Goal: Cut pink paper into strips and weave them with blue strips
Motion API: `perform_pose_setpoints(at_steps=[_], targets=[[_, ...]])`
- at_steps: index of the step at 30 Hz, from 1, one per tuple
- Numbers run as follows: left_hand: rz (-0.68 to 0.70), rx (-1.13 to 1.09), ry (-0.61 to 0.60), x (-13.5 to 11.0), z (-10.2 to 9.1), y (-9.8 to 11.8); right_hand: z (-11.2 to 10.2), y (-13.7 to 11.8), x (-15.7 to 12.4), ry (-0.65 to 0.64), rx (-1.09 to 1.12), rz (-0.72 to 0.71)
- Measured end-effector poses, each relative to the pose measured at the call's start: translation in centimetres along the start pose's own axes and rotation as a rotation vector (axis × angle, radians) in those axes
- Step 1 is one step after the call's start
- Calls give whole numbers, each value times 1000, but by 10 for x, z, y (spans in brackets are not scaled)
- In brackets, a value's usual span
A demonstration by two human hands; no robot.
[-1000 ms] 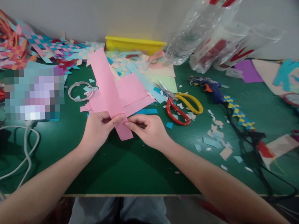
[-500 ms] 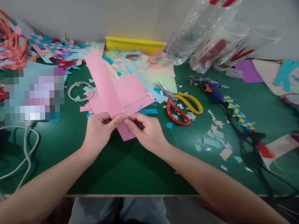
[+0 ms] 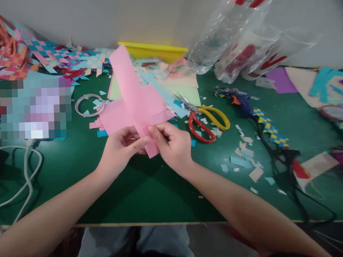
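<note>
Left hand point(image 3: 124, 147) has the pink strip point(image 3: 127, 81) pinched near its lower end, right hand point(image 3: 173, 147) pinching right beside it at three o'clock! The strip points to eleven, over pink sheets point(image 3: 156, 101) on the green surface point(image 3: 151, 196). Scissors point(image 3: 192, 108) at two, white ring point(image 3: 89, 115) at ten, yellow tray point(image 3: 157, 50) at twelve!

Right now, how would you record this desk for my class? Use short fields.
Left hand: holding a pink paper strip near its lower end
Right hand: pinching the same strip, beside the left hand
Pink sheets: lying on the green table, beyond the hands
Scissors: right of the sheets, one red handle, one yellow
Yellow container: at the back, by the wall
</note>
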State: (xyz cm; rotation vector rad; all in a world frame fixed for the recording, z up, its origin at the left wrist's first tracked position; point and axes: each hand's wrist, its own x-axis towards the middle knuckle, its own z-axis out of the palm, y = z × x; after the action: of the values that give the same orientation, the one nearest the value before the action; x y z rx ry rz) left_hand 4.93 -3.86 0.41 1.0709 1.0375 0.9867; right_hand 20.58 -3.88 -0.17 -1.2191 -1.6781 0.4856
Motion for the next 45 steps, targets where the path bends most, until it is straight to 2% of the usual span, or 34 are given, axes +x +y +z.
perform_pose_setpoints(at_steps=[4,10,17,24,28,32,39,45], targets=[[-76,62,-94,-3,4,3,0,0,0,70,-25,23],[-131,102,-67,-5,5,3,1,1,-3,89,-43,-30],[-148,153,-80,-7,8,5,3,1,-2,75,-65,-18],[-171,258,-220,-9,6,3,1,2,-1,97,-68,-18],[-95,415,-275,-9,5,1,1,2,0,114,-61,0],[-12,509,-251,-9,4,-1,1,2,0,113,-62,6],[-80,430,-248,-8,2,0,0,3,0,118,-26,5],[85,509,-153,-5,-1,6,2,1,-1,55,7,21]])
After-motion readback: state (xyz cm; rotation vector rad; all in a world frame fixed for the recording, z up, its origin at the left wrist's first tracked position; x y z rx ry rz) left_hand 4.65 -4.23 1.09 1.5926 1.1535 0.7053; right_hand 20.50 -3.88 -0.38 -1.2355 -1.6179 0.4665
